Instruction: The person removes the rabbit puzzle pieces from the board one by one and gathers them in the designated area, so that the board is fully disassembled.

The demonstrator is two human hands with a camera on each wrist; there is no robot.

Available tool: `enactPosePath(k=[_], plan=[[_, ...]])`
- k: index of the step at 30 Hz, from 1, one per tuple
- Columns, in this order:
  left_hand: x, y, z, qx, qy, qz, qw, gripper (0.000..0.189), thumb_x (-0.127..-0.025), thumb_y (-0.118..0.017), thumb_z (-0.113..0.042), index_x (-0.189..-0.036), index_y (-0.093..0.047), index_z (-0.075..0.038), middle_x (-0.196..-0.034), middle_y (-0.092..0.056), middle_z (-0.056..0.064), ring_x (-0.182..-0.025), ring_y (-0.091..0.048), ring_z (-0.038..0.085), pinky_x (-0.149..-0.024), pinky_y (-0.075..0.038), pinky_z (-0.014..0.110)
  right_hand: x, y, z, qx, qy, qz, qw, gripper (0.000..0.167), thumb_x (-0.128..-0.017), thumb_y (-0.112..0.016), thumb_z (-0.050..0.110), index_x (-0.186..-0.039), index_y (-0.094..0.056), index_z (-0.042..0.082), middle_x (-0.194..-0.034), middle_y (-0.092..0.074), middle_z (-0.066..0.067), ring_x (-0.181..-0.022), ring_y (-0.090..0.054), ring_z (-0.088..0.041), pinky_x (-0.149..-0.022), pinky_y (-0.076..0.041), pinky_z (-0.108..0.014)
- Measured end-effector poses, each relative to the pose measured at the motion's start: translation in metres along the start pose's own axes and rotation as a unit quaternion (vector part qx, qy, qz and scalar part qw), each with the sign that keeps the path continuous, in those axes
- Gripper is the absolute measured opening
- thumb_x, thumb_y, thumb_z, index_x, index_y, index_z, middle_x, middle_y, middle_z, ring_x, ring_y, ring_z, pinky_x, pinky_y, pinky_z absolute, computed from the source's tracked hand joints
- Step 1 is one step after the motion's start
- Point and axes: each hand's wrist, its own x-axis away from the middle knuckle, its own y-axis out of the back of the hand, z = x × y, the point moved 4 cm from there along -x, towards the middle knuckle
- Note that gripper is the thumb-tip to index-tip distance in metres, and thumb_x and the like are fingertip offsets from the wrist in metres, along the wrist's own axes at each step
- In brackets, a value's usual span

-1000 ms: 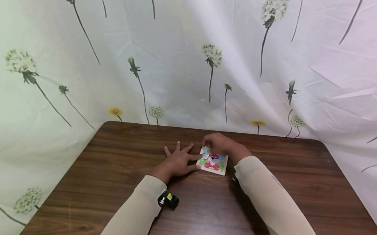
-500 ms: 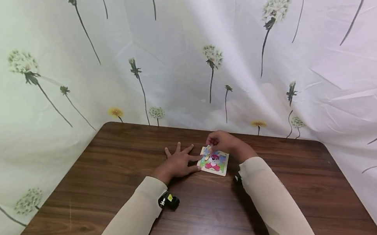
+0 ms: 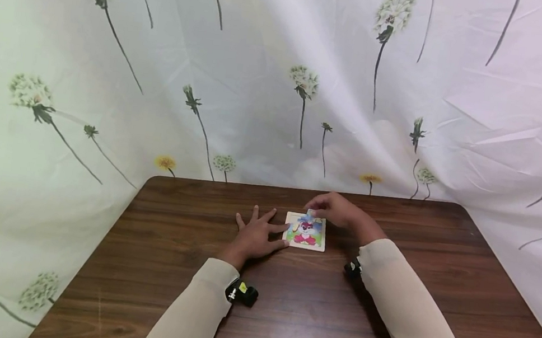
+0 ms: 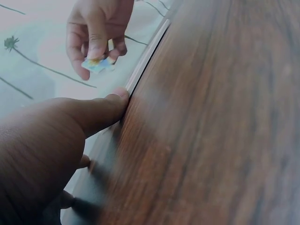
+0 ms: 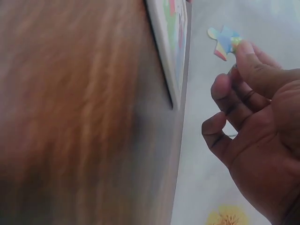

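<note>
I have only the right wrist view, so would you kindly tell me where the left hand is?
Observer: In the head view, the left hand rests spread on the table, against the board at its left edge.
Operator: Thank you; what does the board show?
Observer: A red-and-white cartoon animal.
Operator: And which edge of the board is the piece near?
Observer: The far one; in the head view the right hand holds it there.

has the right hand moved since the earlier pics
Yes: in the head view, the right hand has shifted rightward, toward the far right corner of the table.
</note>
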Motion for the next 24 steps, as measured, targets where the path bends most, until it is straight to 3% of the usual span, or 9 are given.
enactPosePath(k=[6, 10, 24], plan=[[0.001, -0.002, 0.001, 0.006, -0.003, -0.019, 0.9998, 0.057, -0.101, -0.071, -0.061, -0.153, -0.065, -0.039, -0.180, -0.033, 0.010, -0.167, -0.005, 0.059, -0.120, 0.003, 0.092, 0.012, 0.001, -0.012, -0.022, -0.012, -0.038, 0.9990, 0.008, -0.106, -0.073, 0.011, -0.113, -0.073, 0.006, -0.101, -0.068, -0.006, -0.093, -0.060, -0.019, -0.085, -0.052, -0.035], [0.001, -0.003, 0.002, 0.012, -0.005, -0.027, 0.9995, 0.057, -0.100, -0.072, -0.061, -0.152, -0.066, -0.038, -0.180, -0.034, 0.010, -0.168, -0.005, 0.058, -0.121, 0.004, 0.091, 0.020, 0.005, -0.021, -0.017, -0.022, -0.064, 0.9976, 0.005, -0.104, -0.075, 0.011, -0.105, -0.073, 0.006, -0.101, -0.071, -0.005, -0.094, -0.061, -0.019, -0.086, -0.052, -0.034], [0.002, -0.006, 0.004, 0.022, -0.008, -0.035, 0.9991, 0.058, -0.100, -0.072, -0.062, -0.153, -0.065, -0.039, -0.180, -0.033, 0.009, -0.169, -0.003, 0.056, -0.122, 0.008, 0.090, 0.034, 0.008, -0.044, -0.017, -0.047, -0.110, 0.9927, 0.011, -0.109, -0.069, 0.013, -0.107, -0.079, 0.009, -0.106, -0.076, -0.007, -0.102, -0.064, -0.023, -0.095, -0.053, -0.041]])
